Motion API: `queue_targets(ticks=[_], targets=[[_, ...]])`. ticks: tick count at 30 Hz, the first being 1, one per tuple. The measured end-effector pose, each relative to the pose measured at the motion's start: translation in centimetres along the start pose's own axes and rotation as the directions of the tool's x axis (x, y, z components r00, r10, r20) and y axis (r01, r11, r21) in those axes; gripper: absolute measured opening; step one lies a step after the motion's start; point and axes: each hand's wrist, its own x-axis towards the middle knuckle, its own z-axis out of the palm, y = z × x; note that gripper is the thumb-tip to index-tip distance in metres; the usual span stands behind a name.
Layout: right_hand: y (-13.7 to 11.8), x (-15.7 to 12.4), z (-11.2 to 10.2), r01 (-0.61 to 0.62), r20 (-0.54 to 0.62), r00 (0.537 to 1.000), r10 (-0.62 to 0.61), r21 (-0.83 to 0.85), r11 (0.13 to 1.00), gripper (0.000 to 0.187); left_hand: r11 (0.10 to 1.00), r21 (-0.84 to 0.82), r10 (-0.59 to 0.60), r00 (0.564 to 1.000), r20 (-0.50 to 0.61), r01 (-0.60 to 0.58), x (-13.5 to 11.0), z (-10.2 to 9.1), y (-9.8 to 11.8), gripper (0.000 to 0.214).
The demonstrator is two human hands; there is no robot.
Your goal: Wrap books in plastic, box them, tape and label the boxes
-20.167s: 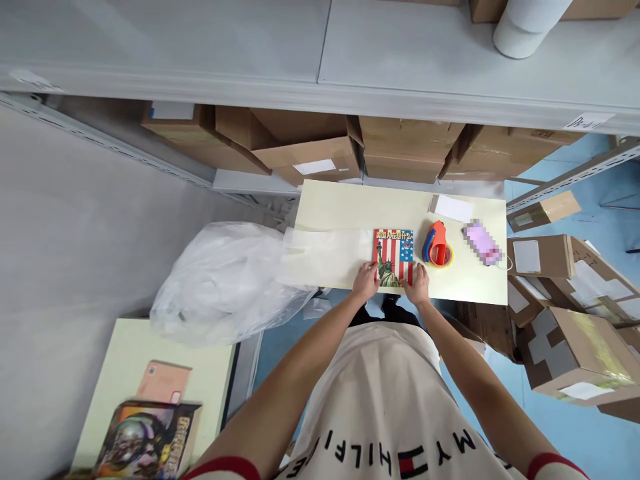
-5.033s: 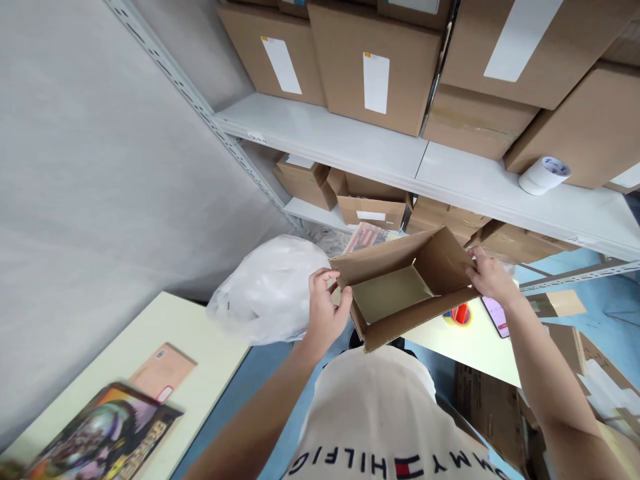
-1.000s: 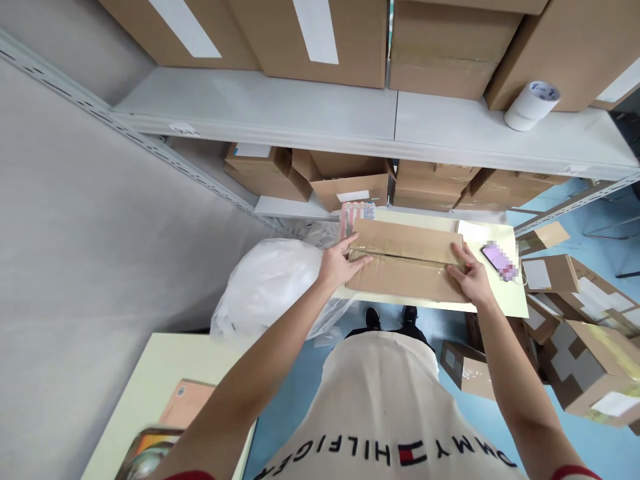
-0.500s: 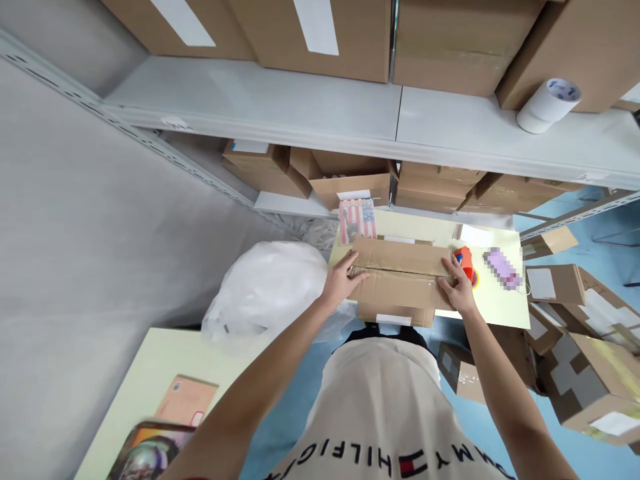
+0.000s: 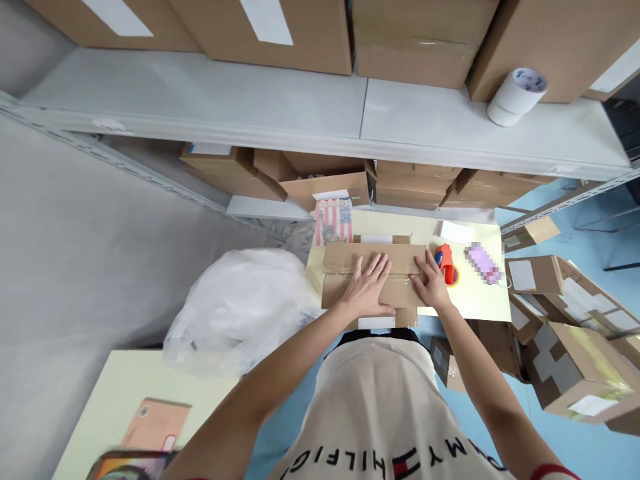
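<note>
A flattish brown cardboard box [image 5: 340,257] lies across the front of the pale table, its two top flaps meeting at a middle seam. Flat on those flaps rests my left hand [image 5: 369,288], fingers spread over the seam near the box's centre. My right hand [image 5: 433,287] grips the right end, thumb and fingers at its edge. Cardboard with white labels sticks out behind and in front of the box. Close to my right hand is a red-orange tape dispenser [image 5: 444,259] with a blue part.
A shelf [image 5: 240,93] with cardboard boxes and white tape rolls [image 5: 515,100] spans the back. A white plastic bag [image 5: 245,300] bulges at left. A blurred purple object [image 5: 483,263] lies on the table [image 5: 470,303]. Taped cartons [image 5: 565,373] pile up on the right.
My left hand has moved from the box's left end onto the middle of its top flaps and spread out. My right hand stays at the right end. The view has shifted slightly.
</note>
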Motion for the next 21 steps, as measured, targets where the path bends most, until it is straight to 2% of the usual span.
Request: queue_targets(ticks=[3,5,8,10,13,16,18,21], targets=[[1.2,-0.1,-0.6,-0.019,0.018,1.0,0.017,0.099,0.995,0.065,0.999,0.029,-0.032,0.999,0.007,0.032,0.4,0.9,0.2,0.128],[3.0,-0.1,-1.3,-0.12,-0.06,0.989,0.132,0.168,0.978,0.07,0.998,0.046,-0.045,0.999,0.002,0.044,0.3,1.2,0.2,0.126],[6.5,0.2,-2.2,-0.372,-0.179,0.902,0.392,0.138,0.918,0.07,0.997,0.048,-0.056,0.998,0.012,0.056,0.3,1.3,0.4,0.123],[8.5,0.8,-2.0,-0.474,-0.171,0.867,0.469,0.01,0.88,0.063,0.997,0.047,-0.069,0.997,0.02,0.068,0.4,1.3,0.7,0.122],[10.1,2.3,-1.0,-0.535,-0.142,0.844,0.517,-0.154,0.831,0.06,0.996,0.044,-0.076,0.997,0.017,0.076,0.6,1.2,0.8,0.12],[10.4,3.4,-0.1,-0.578,-0.151,0.816,0.557,-0.217,0.787,0.06,0.997,0.027,-0.073,0.997,0.018,0.072,0.7,1.3,0.7,0.122],[10.4,3.4,-0.4,-0.566,-0.157,0.824,0.544,-0.214,0.796,0.059,0.997,0.011,-0.075,0.997,0.02,0.075,0.7,1.3,0.6,0.125],[10.4,2.5,-2.4,-0.492,-0.171,0.867,0.468,-0.143,0.859,0.057,0.997,-0.008,-0.079,0.997,-0.006,0.079,0.6,1.4,0.6,0.126]])
